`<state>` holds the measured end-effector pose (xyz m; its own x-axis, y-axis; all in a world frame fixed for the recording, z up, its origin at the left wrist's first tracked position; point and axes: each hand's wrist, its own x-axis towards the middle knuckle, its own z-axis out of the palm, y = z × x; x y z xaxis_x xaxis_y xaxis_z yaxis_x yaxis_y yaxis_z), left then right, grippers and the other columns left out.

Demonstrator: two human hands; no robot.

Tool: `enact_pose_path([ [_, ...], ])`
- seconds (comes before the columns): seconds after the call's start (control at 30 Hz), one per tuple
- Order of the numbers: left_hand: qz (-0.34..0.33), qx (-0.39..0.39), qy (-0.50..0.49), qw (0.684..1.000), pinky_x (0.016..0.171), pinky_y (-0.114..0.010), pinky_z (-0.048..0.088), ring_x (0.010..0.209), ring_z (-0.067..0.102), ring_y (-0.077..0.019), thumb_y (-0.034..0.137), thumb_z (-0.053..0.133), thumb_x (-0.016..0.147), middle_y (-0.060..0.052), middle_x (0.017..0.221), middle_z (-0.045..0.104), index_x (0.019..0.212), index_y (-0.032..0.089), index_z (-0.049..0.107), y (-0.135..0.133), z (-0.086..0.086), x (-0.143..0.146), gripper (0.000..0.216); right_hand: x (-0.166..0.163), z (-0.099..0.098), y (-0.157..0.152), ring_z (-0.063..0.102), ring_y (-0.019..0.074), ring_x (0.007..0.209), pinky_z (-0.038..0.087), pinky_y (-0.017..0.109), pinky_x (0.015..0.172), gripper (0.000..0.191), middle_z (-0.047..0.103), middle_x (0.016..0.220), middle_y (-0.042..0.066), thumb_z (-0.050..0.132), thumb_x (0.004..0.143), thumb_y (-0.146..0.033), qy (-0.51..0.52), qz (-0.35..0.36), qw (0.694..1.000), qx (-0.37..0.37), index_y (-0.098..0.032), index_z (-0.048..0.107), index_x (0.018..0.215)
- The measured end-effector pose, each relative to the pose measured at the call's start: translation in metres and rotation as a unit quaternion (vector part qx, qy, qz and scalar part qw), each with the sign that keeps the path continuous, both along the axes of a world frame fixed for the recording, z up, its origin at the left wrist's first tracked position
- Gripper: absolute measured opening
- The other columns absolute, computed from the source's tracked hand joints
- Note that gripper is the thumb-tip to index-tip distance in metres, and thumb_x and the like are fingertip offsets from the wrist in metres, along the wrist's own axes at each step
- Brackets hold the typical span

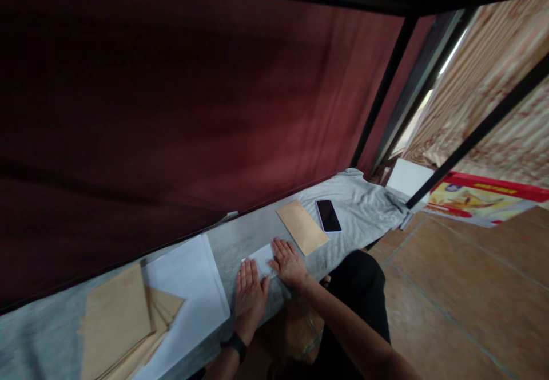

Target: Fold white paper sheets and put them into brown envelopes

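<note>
A folded sheet of white paper lies on the grey cloth in front of me. Across its left end rests my left hand, flat with fingers stretched out. On the right end my right hand presses down, fingers extended and the thumb apart. Both palms hide parts of the sheet. Just beyond my right hand is a single brown envelope, lying flat. To the left sits a stack of white paper, partly covered by a pile of brown envelopes.
A phone lies right of the single envelope. Grey cloth covers the narrow bench, with a dark red curtain behind it. Black frame posts rise at the right. A red and yellow box stands near the tiled floor.
</note>
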<state>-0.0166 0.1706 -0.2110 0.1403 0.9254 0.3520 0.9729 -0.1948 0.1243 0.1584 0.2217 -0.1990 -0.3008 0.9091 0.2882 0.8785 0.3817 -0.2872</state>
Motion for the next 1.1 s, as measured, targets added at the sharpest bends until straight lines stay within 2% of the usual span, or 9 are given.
enact_pose_path([
  [0.23,-0.018,0.004,-0.009,1.0,0.116,-0.054,0.034,0.148,0.032,-0.0344,0.048,0.035,0.1,-0.025,0.155,0.039,0.152,0.004,0.035,-0.01,-0.002,-0.009,0.068,-0.001,-0.005,0.004,0.043,0.0294,0.142,0.032,0.048,0.118,0.062,0.044,0.153,0.018,0.047,0.101,-0.046,-0.001,0.005,1.0,0.012,-0.01,0.042,0.15],
  [0.4,-0.024,0.007,-0.002,1.0,0.115,-0.056,0.035,0.149,0.028,-0.0353,0.047,0.036,0.101,-0.021,0.157,0.038,0.151,0.012,0.041,-0.011,-0.003,-0.01,0.061,0.001,0.011,0.0,0.041,0.0316,0.143,0.032,0.05,0.118,0.063,0.041,0.155,0.02,0.049,0.099,-0.048,-0.017,0.022,1.0,-0.002,-0.009,0.045,0.148],
  [0.57,-0.038,-0.007,-0.004,0.999,0.116,-0.056,0.033,0.152,0.022,-0.0334,0.034,0.038,0.1,-0.018,0.158,0.037,0.152,0.016,0.041,-0.013,0.001,-0.01,0.055,0.003,0.024,-0.036,0.038,0.0271,0.145,0.034,0.045,0.119,0.06,0.038,0.158,0.013,0.048,0.101,-0.05,0.0,0.12,0.993,0.011,-0.018,0.042,0.151],
  [0.67,-0.036,-0.022,-0.005,0.999,0.116,-0.056,0.032,0.151,0.023,-0.0339,0.032,0.041,0.098,-0.018,0.159,0.036,0.152,0.015,0.041,-0.015,0.004,-0.01,0.056,0.012,0.017,-0.061,0.04,0.0234,0.144,0.037,0.044,0.119,0.059,0.045,0.154,0.011,0.051,0.1,-0.046,0.013,0.148,0.989,0.025,-0.02,0.041,0.152],
  [0.77,-0.026,-0.017,-0.008,0.999,0.117,-0.055,0.033,0.15,0.026,-0.0339,0.039,0.042,0.099,-0.018,0.159,0.036,0.153,0.016,0.04,-0.017,0.007,-0.009,0.059,0.024,0.008,-0.072,0.04,0.0246,0.144,0.039,0.045,0.118,0.063,0.046,0.153,0.015,0.052,0.1,-0.044,0.018,0.133,0.99,0.044,-0.014,0.037,0.153],
  [0.9,-0.024,-0.013,-0.002,1.0,0.116,-0.055,0.034,0.15,0.025,-0.0351,0.041,0.043,0.098,-0.02,0.159,0.034,0.152,0.012,0.04,-0.022,0.011,-0.008,0.061,0.019,0.009,-0.063,0.041,0.0278,0.143,0.039,0.05,0.116,0.06,0.048,0.151,0.017,0.051,0.1,-0.04,0.026,0.102,0.993,0.06,-0.013,0.038,0.152],
  [1.03,-0.015,-0.035,0.017,0.999,0.117,-0.052,0.034,0.151,0.024,-0.0331,0.029,0.042,0.097,-0.019,0.159,0.036,0.15,0.011,0.042,-0.024,0.012,-0.006,0.056,-0.01,0.016,-0.046,0.041,0.0256,0.143,0.037,0.048,0.118,0.055,0.045,0.154,0.012,0.048,0.102,-0.04,0.02,0.125,0.992,0.02,-0.019,0.041,0.152],
  [1.1,-0.009,-0.043,0.021,0.999,0.117,-0.052,0.033,0.151,0.024,-0.0328,0.029,0.042,0.097,-0.019,0.158,0.037,0.149,0.01,0.043,-0.024,0.011,-0.005,0.056,-0.021,0.017,-0.039,0.043,0.0253,0.142,0.036,0.047,0.117,0.051,0.046,0.154,0.011,0.047,0.102,-0.039,0.017,0.126,0.992,-0.003,-0.021,0.045,0.149],
])
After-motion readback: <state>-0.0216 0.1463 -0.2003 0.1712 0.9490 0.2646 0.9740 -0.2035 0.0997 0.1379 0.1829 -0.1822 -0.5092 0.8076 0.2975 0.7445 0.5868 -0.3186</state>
